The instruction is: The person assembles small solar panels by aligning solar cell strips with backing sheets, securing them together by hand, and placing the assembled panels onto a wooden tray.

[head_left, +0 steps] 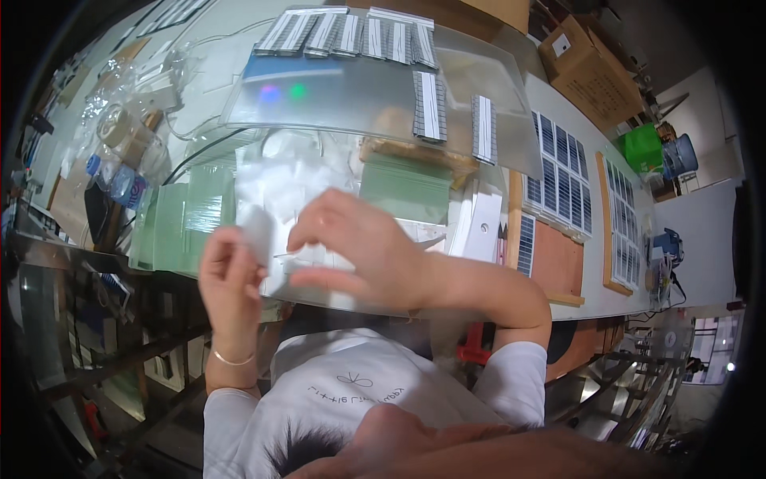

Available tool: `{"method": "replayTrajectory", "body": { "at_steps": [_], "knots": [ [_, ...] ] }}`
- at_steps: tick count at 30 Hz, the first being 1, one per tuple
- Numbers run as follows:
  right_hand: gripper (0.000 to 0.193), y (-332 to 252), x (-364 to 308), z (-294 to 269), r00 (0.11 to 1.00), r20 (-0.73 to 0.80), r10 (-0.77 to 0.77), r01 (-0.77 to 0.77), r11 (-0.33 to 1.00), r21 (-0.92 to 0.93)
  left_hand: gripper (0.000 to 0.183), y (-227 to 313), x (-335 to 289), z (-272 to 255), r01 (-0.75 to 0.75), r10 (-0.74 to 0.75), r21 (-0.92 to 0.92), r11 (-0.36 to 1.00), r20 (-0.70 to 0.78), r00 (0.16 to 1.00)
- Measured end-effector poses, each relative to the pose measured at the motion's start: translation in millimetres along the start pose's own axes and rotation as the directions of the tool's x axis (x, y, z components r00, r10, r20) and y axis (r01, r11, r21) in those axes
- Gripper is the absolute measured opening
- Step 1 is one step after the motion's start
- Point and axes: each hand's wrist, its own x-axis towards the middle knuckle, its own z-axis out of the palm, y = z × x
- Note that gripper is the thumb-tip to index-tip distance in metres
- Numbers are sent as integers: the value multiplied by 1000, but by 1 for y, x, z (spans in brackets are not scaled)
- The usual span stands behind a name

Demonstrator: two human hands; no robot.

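Note:
My left hand [230,275] is closed in a pinch at the near edge of the workbench. A pale, whitish piece [255,227] shows blurred at its fingertips; its kind I cannot make out. Just to the right, my right hand [347,243] hovers with fingers curled and the thumb well apart, nothing visible between them. Behind and below both hands lie loose white sheets or film pieces [299,180] under bright light. Green flat pieces [405,188] lie beyond my right hand, and a film-wrapped green stack [209,203] stands beside my left.
A raised clear panel [351,100] carries several dark-and-white solar cell strips [429,104]. Solar cell panels [558,172] in wooden frames lie at right, near a cardboard box [590,68]. A plastic bottle [124,185] and tape roll [120,126] are at left.

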Motion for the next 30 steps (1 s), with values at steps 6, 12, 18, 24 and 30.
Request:
{"method": "replayTrajectory", "body": {
  "at_steps": [6,12,18,24,30],
  "knots": [
    [37,-11,-33,0,951,104,291,-301,949,99,19,-21,-10,30,86,-22,-144,986,394,919],
    [29,-9,-55,-3,939,47,340,-341,911,232,20,-35,-9,39,138,-61,-120,983,500,864],
    [26,-14,-66,-7,922,24,387,-377,881,285,21,-46,-12,43,111,-29,-133,985,503,864],
    [25,-15,-71,-4,930,-19,367,-351,903,247,17,-52,-12,47,-80,100,-63,995,491,865],
    [14,-19,-73,-11,938,-43,343,-339,938,71,13,-49,-11,52,-489,357,223,843,449,819]
  ]
}}
